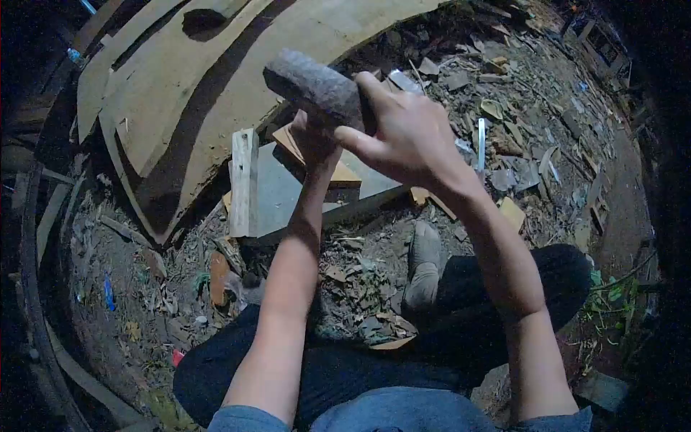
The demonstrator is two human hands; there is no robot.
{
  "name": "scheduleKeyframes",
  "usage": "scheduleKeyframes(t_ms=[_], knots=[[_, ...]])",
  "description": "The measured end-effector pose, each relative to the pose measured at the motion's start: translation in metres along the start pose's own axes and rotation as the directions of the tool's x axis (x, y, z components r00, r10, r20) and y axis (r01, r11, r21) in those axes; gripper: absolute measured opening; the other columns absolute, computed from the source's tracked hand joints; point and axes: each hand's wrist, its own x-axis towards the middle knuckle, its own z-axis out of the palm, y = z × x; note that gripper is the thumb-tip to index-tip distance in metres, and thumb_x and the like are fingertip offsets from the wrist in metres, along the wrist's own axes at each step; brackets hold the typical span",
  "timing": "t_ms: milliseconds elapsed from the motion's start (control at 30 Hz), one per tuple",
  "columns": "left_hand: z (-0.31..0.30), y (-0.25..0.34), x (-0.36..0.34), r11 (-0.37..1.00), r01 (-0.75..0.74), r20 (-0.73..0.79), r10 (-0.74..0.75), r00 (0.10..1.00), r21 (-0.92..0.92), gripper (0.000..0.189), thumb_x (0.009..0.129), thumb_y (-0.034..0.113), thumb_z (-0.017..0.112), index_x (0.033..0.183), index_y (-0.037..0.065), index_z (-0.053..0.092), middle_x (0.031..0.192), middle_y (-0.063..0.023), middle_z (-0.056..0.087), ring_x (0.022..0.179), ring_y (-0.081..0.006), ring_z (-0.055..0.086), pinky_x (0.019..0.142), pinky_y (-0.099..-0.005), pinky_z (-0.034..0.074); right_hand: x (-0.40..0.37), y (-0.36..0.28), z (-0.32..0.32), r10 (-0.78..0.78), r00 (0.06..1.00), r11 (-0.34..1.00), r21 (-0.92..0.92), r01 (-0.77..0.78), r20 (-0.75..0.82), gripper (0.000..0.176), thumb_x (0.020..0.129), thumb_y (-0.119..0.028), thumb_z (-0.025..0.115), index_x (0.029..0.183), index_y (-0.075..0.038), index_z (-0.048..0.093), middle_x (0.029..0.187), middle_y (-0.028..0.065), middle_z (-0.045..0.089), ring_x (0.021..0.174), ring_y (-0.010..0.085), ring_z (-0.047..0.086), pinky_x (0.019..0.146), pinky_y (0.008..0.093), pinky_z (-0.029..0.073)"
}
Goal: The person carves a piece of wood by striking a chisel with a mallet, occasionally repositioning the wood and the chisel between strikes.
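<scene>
My right hand (pixel 412 133) grips a rough, grey, oblong stone (pixel 309 83), thumb along its near side and fingers over its right end. The stone is raised and tilted, its far end pointing up and left. Beneath it is my left hand (pixel 315 140), resting by a yellowish-brown piece of wood (pixel 345 175); the stone hides most of its fingers, so I cannot tell whether it grips anything. That wood lies on a flat grey slab (pixel 270 194). A pale wooden post-like block (pixel 245 183) stands along the slab's left edge.
Large tan boards (pixel 173 93) with curved edges lie at the upper left. Wood scraps and broken chips (pixel 497 122) cover the ground on the right. My shoe (pixel 423 266) is close below the slab. An orange-brown piece (pixel 218 279) lies at the left.
</scene>
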Motion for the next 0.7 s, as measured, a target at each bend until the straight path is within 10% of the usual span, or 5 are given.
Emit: scheduleKeyframes(t_ms=[167,433,567,600,700], knots=[[-0.006,0.001,-0.019,0.974,0.085,-0.047,-0.096,0.994,-0.208,0.031,0.08,0.021,0.074,0.095,0.0,0.058,0.086,-0.0106,0.067,0.077,-0.0251,0.065,0.067,-0.0352,0.05,-0.008,-0.014,-0.011,-0.055,0.958,0.953,0.27,0.135,-0.282,0.06,0.077,-0.051,0.064,0.108,-0.002,0.048,0.07,0.0237,0.065,0.065,0.0444,0.065,0.062,0.0543,0.051],[-0.035,-0.019,-0.027,0.844,0.326,-0.224,-0.448,0.866,-0.425,0.024,0.081,0.018,0.073,0.084,0.005,0.054,0.073,-0.006,0.061,0.059,-0.0176,0.057,0.052,-0.0308,0.046,-0.015,0.007,0.021,0.071,0.997,0.944,0.322,-0.072,0.014,0.057,0.08,-0.051,0.062,0.108,-0.003,0.049,0.078,0.0259,0.066,0.076,0.0456,0.065,0.07,0.0532,0.05],[-0.053,-0.066,-0.014,0.734,0.424,-0.286,-0.626,0.725,-0.531,0.023,0.082,0.016,0.073,0.079,0.007,0.052,0.067,-0.0036,0.058,0.05,-0.0138,0.053,0.045,-0.0287,0.043,-0.017,0.018,0.021,0.069,0.997,0.952,0.3,-0.057,-0.031,0.057,0.081,-0.053,0.062,0.105,-0.002,0.049,0.08,0.0267,0.065,0.081,0.045,0.065,0.071,0.0533,0.049],[-0.051,-0.056,0.008,0.617,0.49,-0.415,-0.782,0.464,-0.616,0.024,0.083,0.013,0.07,0.075,0.01,0.047,0.061,-0.0009,0.05,0.044,-0.0093,0.045,0.039,-0.0248,0.035,-0.015,0.021,0.021,0.092,0.995,0.946,0.316,-0.076,-0.034,0.058,0.081,-0.053,0.062,0.105,-0.002,0.049,0.08,0.0262,0.065,0.081,0.0449,0.065,0.071,0.0531,0.049],[-0.067,-0.034,0.022,0.624,0.448,-0.27,-0.729,0.629,-0.641,0.02,0.085,0.011,0.067,0.081,0.007,0.048,0.059,0.0,0.047,0.045,-0.0087,0.043,0.039,-0.0254,0.035,-0.009,0.025,0.02,0.172,0.985,0.911,0.38,-0.159,0.0,0.058,0.079,-0.053,0.064,0.103,-0.002,0.051,0.075,0.0233,0.064,0.078,0.0429,0.065,0.071,0.051,0.049]])
